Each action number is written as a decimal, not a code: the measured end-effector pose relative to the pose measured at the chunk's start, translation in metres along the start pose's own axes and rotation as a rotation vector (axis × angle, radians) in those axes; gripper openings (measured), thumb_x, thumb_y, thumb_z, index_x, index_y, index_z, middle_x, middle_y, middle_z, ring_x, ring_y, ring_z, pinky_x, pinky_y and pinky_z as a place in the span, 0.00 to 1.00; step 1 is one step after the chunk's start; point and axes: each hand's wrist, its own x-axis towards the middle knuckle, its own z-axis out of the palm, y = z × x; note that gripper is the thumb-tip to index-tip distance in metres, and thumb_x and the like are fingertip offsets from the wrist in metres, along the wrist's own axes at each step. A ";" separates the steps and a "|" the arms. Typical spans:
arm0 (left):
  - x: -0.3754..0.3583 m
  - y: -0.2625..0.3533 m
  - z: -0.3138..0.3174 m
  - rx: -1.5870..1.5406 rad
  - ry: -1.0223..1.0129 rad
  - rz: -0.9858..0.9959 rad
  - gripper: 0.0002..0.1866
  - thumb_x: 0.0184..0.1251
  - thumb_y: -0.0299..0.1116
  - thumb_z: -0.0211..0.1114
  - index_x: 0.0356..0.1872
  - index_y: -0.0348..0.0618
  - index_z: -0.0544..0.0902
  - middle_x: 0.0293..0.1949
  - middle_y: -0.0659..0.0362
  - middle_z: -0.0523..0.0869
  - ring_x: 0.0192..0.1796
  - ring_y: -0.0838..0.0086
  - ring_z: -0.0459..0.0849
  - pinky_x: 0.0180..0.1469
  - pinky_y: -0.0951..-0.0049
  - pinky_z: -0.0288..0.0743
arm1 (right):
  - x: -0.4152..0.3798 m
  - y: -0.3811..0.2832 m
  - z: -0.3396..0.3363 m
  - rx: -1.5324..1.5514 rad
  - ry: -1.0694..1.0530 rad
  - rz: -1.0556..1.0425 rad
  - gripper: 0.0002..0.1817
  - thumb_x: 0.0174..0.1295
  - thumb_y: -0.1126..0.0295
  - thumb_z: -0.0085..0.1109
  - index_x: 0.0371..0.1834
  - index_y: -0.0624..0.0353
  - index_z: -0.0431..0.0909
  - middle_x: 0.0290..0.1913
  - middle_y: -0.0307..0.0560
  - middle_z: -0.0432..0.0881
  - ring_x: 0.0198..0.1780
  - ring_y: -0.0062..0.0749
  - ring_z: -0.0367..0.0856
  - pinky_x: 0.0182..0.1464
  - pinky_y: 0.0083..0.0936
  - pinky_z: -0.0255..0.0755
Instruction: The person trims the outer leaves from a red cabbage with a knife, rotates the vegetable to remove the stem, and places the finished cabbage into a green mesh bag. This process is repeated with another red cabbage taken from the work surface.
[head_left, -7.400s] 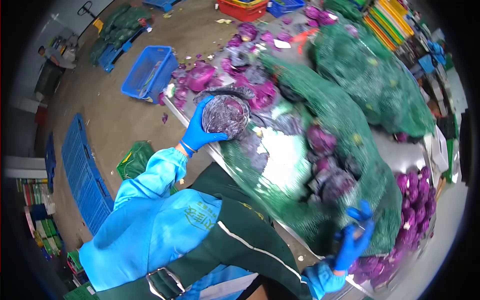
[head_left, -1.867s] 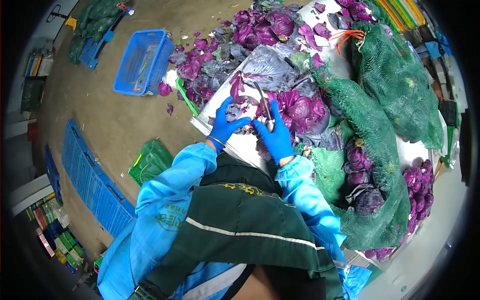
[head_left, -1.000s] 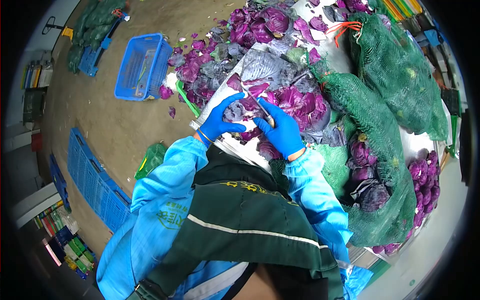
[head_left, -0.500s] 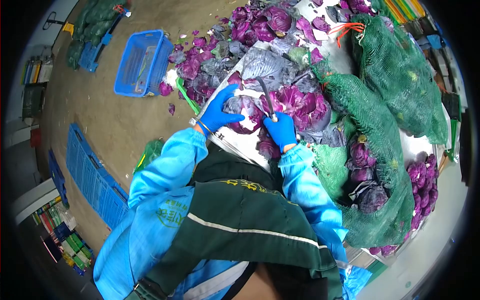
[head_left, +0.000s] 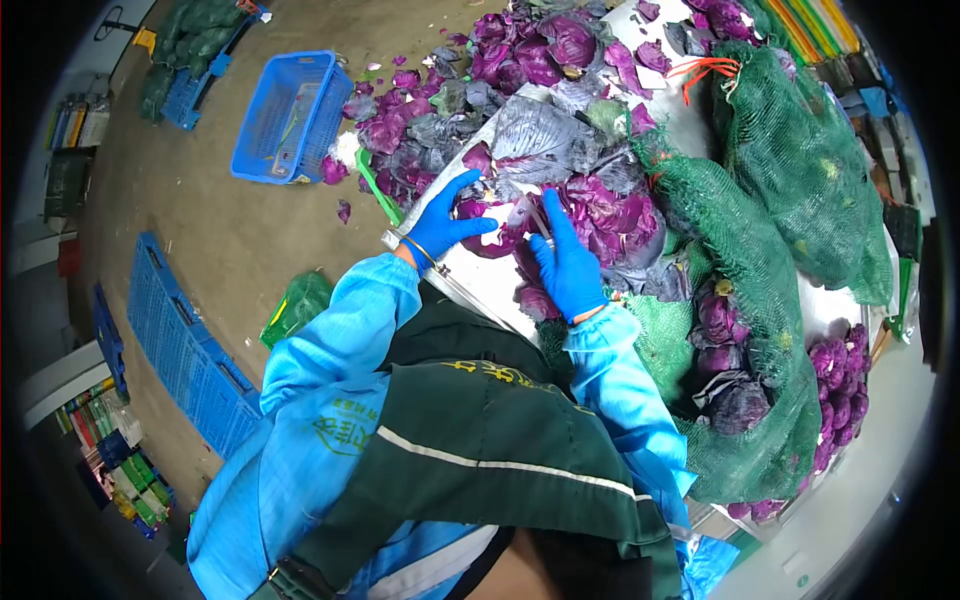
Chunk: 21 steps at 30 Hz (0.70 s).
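A red cabbage (head_left: 468, 211) with a pale cut patch lies between my hands at the edge of the metal table (head_left: 480, 283). My left hand (head_left: 445, 225), in a blue glove, is open against its left side, thumb and fingers spread. On the other side is my gloved right hand (head_left: 572, 268), its index finger stretched forward. A knife (head_left: 533, 213) with a narrow blade, blurred now, runs from this hand beside the cabbage; the handle is mostly hidden in the palm. Loose purple leaves (head_left: 610, 215) lie just beyond my right hand.
Green mesh sacks (head_left: 800, 180) of cabbages fill the right side. Large outer leaves (head_left: 545, 135) cover the table ahead, and more leaves (head_left: 400, 130) are heaped on the floor. A blue crate (head_left: 285, 120) and a blue pallet (head_left: 185, 345) stand at left.
The right index finger has straightened forward, and the knife's dark curved blade now looks pale and blurred. My left hand stays by the cabbage. The view has shifted slightly.
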 end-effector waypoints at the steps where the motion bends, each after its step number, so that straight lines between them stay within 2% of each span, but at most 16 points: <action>1: 0.002 0.002 -0.001 0.018 -0.013 -0.024 0.44 0.45 0.36 0.79 0.66 0.44 0.66 0.62 0.54 0.70 0.65 0.69 0.68 0.66 0.69 0.62 | 0.002 -0.004 0.004 -0.042 -0.069 -0.071 0.38 0.62 0.57 0.56 0.74 0.44 0.49 0.54 0.59 0.77 0.42 0.57 0.81 0.40 0.43 0.76; 2: 0.006 -0.008 -0.006 0.103 -0.008 0.006 0.45 0.45 0.37 0.79 0.66 0.44 0.66 0.63 0.53 0.70 0.64 0.68 0.69 0.65 0.69 0.64 | 0.005 -0.004 0.009 -0.098 -0.114 -0.114 0.39 0.62 0.57 0.56 0.74 0.43 0.47 0.62 0.56 0.71 0.40 0.56 0.82 0.38 0.43 0.76; 5: 0.005 0.004 -0.005 0.146 -0.040 -0.014 0.45 0.45 0.39 0.79 0.67 0.44 0.66 0.63 0.53 0.70 0.63 0.68 0.70 0.65 0.70 0.64 | 0.015 -0.003 0.014 -0.159 -0.155 -0.090 0.39 0.62 0.57 0.55 0.74 0.42 0.46 0.65 0.55 0.68 0.35 0.54 0.83 0.33 0.42 0.76; 6: 0.005 0.006 -0.005 0.093 -0.070 -0.073 0.43 0.49 0.32 0.76 0.68 0.42 0.63 0.65 0.55 0.69 0.65 0.71 0.67 0.67 0.70 0.61 | 0.017 -0.001 0.020 -0.227 -0.112 -0.097 0.38 0.63 0.57 0.54 0.74 0.42 0.47 0.65 0.54 0.67 0.31 0.52 0.82 0.29 0.41 0.75; 7: 0.005 0.004 -0.004 0.093 -0.071 -0.075 0.43 0.49 0.32 0.76 0.68 0.42 0.63 0.65 0.55 0.69 0.65 0.71 0.67 0.67 0.70 0.61 | 0.018 -0.001 0.027 -0.226 -0.113 -0.094 0.38 0.63 0.57 0.54 0.74 0.42 0.47 0.65 0.54 0.67 0.31 0.52 0.82 0.29 0.41 0.75; 9: 0.003 -0.003 0.001 0.095 -0.003 -0.026 0.44 0.48 0.32 0.77 0.68 0.42 0.63 0.64 0.55 0.69 0.65 0.71 0.68 0.67 0.70 0.61 | 0.022 -0.003 0.038 -0.211 0.089 -0.067 0.32 0.65 0.54 0.52 0.71 0.44 0.57 0.56 0.58 0.76 0.31 0.53 0.82 0.29 0.42 0.74; 10: 0.000 -0.008 0.000 0.199 -0.020 0.074 0.44 0.48 0.32 0.77 0.68 0.41 0.63 0.63 0.55 0.69 0.64 0.71 0.68 0.67 0.70 0.62 | 0.028 -0.007 0.041 -0.098 0.178 0.104 0.25 0.66 0.52 0.49 0.65 0.46 0.68 0.42 0.60 0.81 0.32 0.55 0.82 0.31 0.43 0.74; 11: -0.003 -0.011 0.000 0.305 -0.034 0.179 0.45 0.48 0.32 0.77 0.68 0.41 0.62 0.63 0.55 0.69 0.64 0.70 0.68 0.67 0.70 0.62 | 0.040 -0.008 0.038 -0.009 0.375 0.170 0.21 0.67 0.52 0.47 0.58 0.48 0.75 0.32 0.61 0.82 0.34 0.57 0.81 0.34 0.44 0.73; 13: -0.015 -0.004 0.001 0.334 -0.034 0.178 0.45 0.47 0.30 0.77 0.68 0.40 0.62 0.64 0.54 0.69 0.65 0.69 0.67 0.67 0.69 0.61 | 0.057 0.005 0.040 0.005 0.335 0.210 0.20 0.67 0.52 0.48 0.55 0.50 0.76 0.34 0.62 0.82 0.35 0.59 0.80 0.36 0.46 0.72; 15: -0.011 -0.010 -0.003 0.194 -0.016 0.111 0.44 0.48 0.28 0.77 0.67 0.39 0.62 0.64 0.54 0.68 0.64 0.69 0.68 0.67 0.69 0.62 | 0.066 0.020 0.040 0.029 0.276 0.267 0.21 0.66 0.52 0.49 0.53 0.54 0.77 0.35 0.63 0.82 0.37 0.57 0.81 0.38 0.43 0.73; 16: -0.013 -0.015 0.000 0.166 0.094 0.170 0.43 0.49 0.26 0.75 0.67 0.38 0.62 0.63 0.54 0.69 0.64 0.69 0.69 0.65 0.71 0.65 | 0.065 0.035 0.045 0.122 0.288 0.292 0.22 0.66 0.52 0.50 0.53 0.56 0.77 0.37 0.63 0.82 0.39 0.55 0.81 0.40 0.41 0.73; 17: -0.014 -0.018 0.000 0.166 0.092 0.173 0.43 0.49 0.26 0.75 0.67 0.38 0.62 0.63 0.54 0.69 0.64 0.69 0.69 0.65 0.71 0.65 | 0.065 0.051 0.051 0.216 0.301 0.313 0.23 0.65 0.52 0.50 0.54 0.57 0.77 0.38 0.63 0.82 0.40 0.53 0.82 0.42 0.39 0.73; 18: -0.017 -0.018 0.000 0.073 0.142 0.096 0.43 0.49 0.29 0.76 0.67 0.38 0.62 0.62 0.53 0.70 0.63 0.69 0.69 0.65 0.70 0.65 | 0.062 0.087 0.066 0.372 0.295 0.497 0.23 0.65 0.54 0.52 0.55 0.59 0.76 0.42 0.62 0.82 0.44 0.50 0.82 0.45 0.36 0.73; 19: -0.021 -0.017 0.001 -0.022 0.196 0.018 0.44 0.48 0.31 0.77 0.67 0.39 0.62 0.62 0.52 0.71 0.63 0.68 0.70 0.65 0.69 0.64 | 0.058 0.099 0.063 0.369 0.293 0.495 0.23 0.65 0.54 0.52 0.55 0.59 0.76 0.42 0.62 0.82 0.44 0.50 0.82 0.45 0.36 0.73; 20: -0.026 -0.016 0.002 -0.046 0.186 -0.008 0.41 0.53 0.30 0.74 0.67 0.39 0.62 0.60 0.52 0.72 0.60 0.69 0.73 0.62 0.70 0.68 | 0.050 0.106 0.059 0.418 0.278 0.525 0.23 0.65 0.54 0.52 0.55 0.59 0.76 0.44 0.61 0.82 0.44 0.50 0.82 0.45 0.36 0.73; 21: -0.029 -0.016 0.003 -0.048 0.195 -0.008 0.41 0.53 0.30 0.74 0.67 0.39 0.62 0.60 0.52 0.72 0.60 0.69 0.73 0.62 0.70 0.68 | 0.040 0.110 0.057 0.468 0.261 0.555 0.22 0.65 0.55 0.53 0.54 0.59 0.77 0.45 0.60 0.82 0.44 0.49 0.82 0.45 0.35 0.73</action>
